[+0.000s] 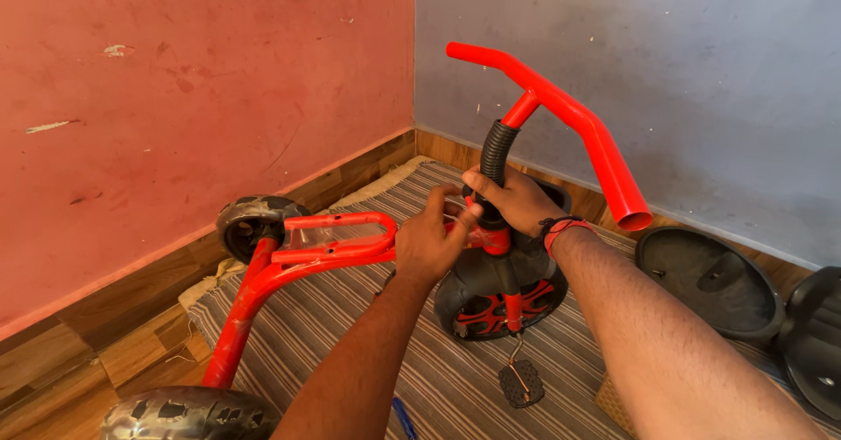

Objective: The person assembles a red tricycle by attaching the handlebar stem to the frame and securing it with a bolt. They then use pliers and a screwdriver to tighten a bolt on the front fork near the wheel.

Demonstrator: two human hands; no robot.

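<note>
1. I look down on a striped mat (pixel 350 335) in grey and cream bands, spread over a wood-plank floor (pixel 61 370) at the lower left of the frame.
2. Two walls meet in a corner at the upper middle: a scuffed red wall (pixel 193 98) on the left and a blotchy grey-blue wall (pixel 701 72) on the right, both with a wooden skirting at the foot.
3. A red tricycle frame (pixel 289 269) of glossy painted metal tube stands on the mat in the centre of the frame, running from lower left to the middle.
4. Its handlebar (pixel 569 116) is a bent red tube with open ends, rising in the upper middle above a black ribbed sleeve (pixel 497 151).
5. My right hand (pixel 517 202) is closed around the stem just below that sleeve; a red and black band sits on the wrist.
6. My left hand (pixel 429 243) has its fingers curled at the joint where frame meets stem, touching it; how firmly it grips I cannot tell.
7. The front wheel (pixel 495 304) is black plastic with red spokes, and a studded black pedal (pixel 520 382) hangs below it.
8. Worn, dusty black rear wheels (pixel 254 221) show at middle left and at the bottom left edge.
9. Two black moulded plastic shells (pixel 710 282) lie at the right against the wall.
</note>
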